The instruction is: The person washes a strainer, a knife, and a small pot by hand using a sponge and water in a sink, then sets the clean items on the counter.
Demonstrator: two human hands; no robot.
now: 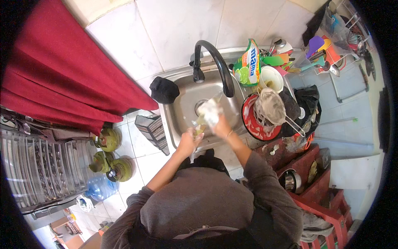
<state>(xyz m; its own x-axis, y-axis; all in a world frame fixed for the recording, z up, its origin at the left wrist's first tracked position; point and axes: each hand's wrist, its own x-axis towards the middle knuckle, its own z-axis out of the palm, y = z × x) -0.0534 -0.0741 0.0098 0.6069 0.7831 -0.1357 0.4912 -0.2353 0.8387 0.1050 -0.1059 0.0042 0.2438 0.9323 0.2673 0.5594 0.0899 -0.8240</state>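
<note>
Over the stainless-steel sink (183,116), my left hand (187,143) grips one end of a yellowish-green utensil (200,129). Its exact kind is hard to tell, since foam and blur cover much of it. White lather coats a sponge or scrubbing cloth (211,112) in my right hand (222,127), which presses it against the utensil's far part. Above both hands arches a black faucet (214,51); no running water is visible. Part of the drain (199,105) shows just behind the foam.
Right of the sink stand a dish-soap pouch (248,67), a white cup (271,77) and a strainer (271,105) over a soapy red lid or plate (248,119). A black cloth (164,90) drapes the left rim. Green gas cylinders (122,169) stand on the floor at left.
</note>
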